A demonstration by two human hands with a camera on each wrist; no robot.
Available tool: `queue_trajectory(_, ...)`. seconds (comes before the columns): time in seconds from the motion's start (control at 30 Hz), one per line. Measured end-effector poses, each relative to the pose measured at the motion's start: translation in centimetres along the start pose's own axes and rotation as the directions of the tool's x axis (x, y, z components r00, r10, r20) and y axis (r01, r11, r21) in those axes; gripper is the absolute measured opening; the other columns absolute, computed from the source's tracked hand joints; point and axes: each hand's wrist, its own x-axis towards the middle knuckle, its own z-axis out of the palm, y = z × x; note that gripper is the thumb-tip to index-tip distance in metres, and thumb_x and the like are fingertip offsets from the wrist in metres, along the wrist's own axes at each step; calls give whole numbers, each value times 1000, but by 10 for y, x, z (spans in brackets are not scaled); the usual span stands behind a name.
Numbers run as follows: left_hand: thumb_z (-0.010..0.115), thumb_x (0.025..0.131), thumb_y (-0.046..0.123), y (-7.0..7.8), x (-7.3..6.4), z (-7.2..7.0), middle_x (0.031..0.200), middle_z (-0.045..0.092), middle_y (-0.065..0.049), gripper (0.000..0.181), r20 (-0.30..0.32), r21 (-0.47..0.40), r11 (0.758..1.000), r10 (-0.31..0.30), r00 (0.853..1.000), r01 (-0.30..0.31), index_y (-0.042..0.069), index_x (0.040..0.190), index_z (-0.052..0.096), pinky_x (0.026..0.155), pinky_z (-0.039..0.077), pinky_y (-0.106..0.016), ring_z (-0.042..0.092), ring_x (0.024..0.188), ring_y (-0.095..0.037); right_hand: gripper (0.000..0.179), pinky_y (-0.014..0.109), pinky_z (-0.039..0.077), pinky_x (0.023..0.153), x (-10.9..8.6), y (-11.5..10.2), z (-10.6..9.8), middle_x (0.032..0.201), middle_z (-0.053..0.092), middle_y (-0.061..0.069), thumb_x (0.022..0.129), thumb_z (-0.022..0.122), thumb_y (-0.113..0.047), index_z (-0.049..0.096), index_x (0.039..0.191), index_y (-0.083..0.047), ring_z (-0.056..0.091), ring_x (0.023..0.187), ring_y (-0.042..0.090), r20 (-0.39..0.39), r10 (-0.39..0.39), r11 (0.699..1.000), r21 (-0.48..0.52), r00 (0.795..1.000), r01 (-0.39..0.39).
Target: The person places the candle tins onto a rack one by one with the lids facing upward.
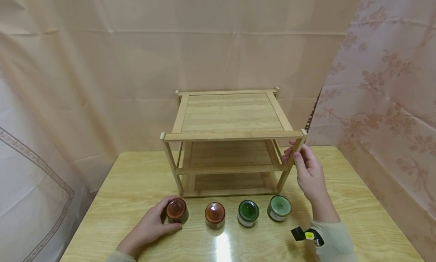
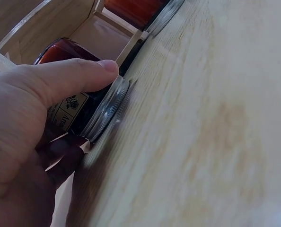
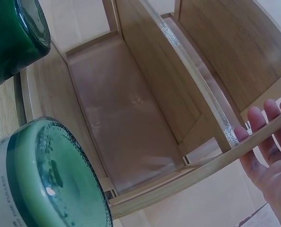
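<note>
Left hand (image 1: 153,225) curls round cylindrical red-brown glass jar (image 1: 176,209) toward tabletop's (image 1: 119,186) left edge; grip evenly, right hand (image 1: 311,175) loosely clasping three-tier pale-wood rack (image 1: 235,112)

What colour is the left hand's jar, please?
The jar is reddish brown, clearest in the head view.

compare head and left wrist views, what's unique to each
Head view alone shows the right hand, a dark green glass jar and a pale green one. Left wrist view alone shows the ribbed silver lid and tan label on a reddish glass jar. Both show that jar in the left hand, an amber glass jar and a light wooden rack.
</note>
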Motion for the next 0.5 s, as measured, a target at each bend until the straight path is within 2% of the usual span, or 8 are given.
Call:
queue_trajectory(0.17,93,72,36,0,0,0,123,64,20,78,8,-30,998,-46,999,46,34,138,52,107,44,-33,60,119,-10,35,24,55,89,1,1,-1,106,63,13,108,39,-5,51,140,2,66,95,30,2,8,1000,-10,1000,-8)
queue_trajectory(0.33,94,71,33,1,0,0,123,65,19,77,-7,-43,998,-40,999,40,31,137,54,106,44,-31,61,118,-10,35,24,55,89,1,2,-1,105,63,13,108,39,-5,51,140,2,66,94,30,3,8,1000,-14,1000,-8)
queue_trajectory(0.5,95,68,31,3,0,-1,120,66,19,76,-25,-44,998,-40,999,39,33,134,57,106,44,-31,62,116,-10,35,24,55,89,0,2,-2,106,63,13,108,38,-5,50,140,2,66,95,30,5,6,1000,-16,1000,-6)
